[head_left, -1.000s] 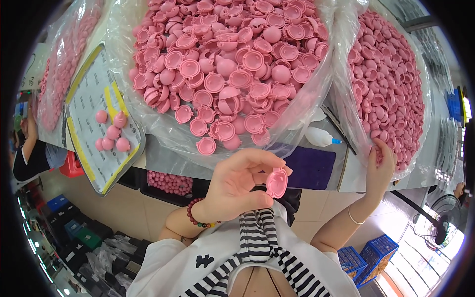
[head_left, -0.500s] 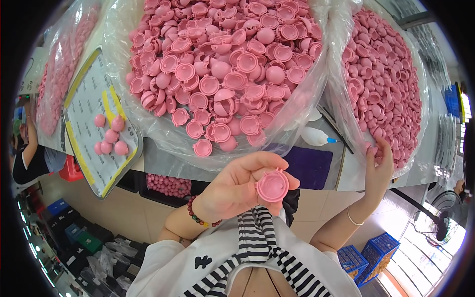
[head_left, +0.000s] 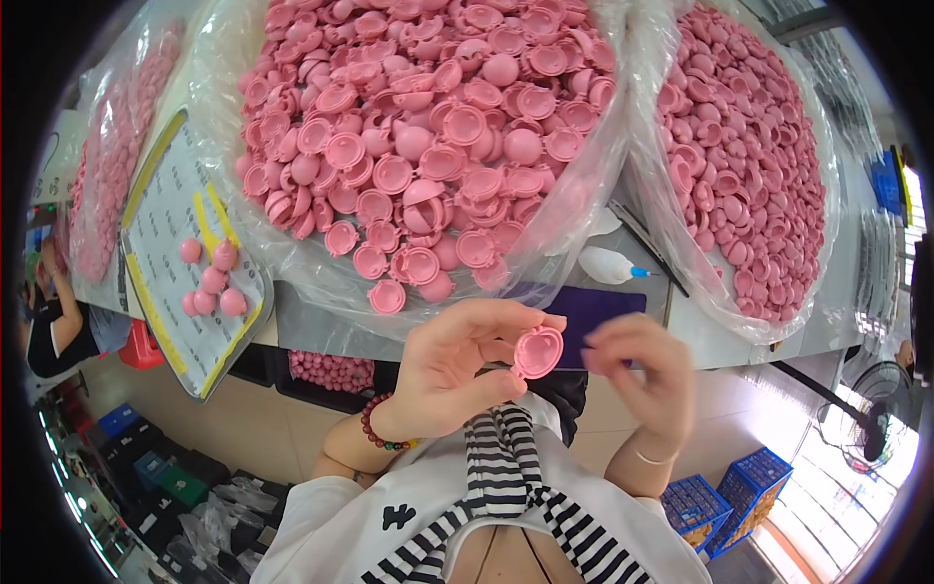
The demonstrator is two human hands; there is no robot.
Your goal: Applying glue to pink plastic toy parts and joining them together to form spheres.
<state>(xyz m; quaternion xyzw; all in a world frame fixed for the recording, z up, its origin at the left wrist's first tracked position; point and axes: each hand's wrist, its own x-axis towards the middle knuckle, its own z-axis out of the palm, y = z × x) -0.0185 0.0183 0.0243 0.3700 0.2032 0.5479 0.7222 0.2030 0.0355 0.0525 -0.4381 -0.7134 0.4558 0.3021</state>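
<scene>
Between the thumb and fingers of my left hand (head_left: 449,365) is a pink plastic half-ball shell (head_left: 539,351), its hollow side with the raised rim turned up. My right hand (head_left: 650,375) is just to the right of it, apart from the shell, with its fingers pinched together. Motion blurs those fingertips, and what they hold, if anything, is too smeared to make out. Beyond my hands spreads a large heap of pink shells (head_left: 428,146) on clear plastic. A second heap of pink pieces (head_left: 749,185) lies to the right.
On the left, a tray (head_left: 161,243) with yellow tape carries several pink balls (head_left: 212,280). A white squeeze bottle (head_left: 608,266) with a blue tip lies by a dark purple mat (head_left: 608,310). Pink balls (head_left: 331,370) fill a bin under the table edge. Blue crates (head_left: 749,487) stand at lower right.
My right hand has left the right heap and moved left, close to my left hand. The shell in my left hand has tilted slightly, held nearer the fingertips.
</scene>
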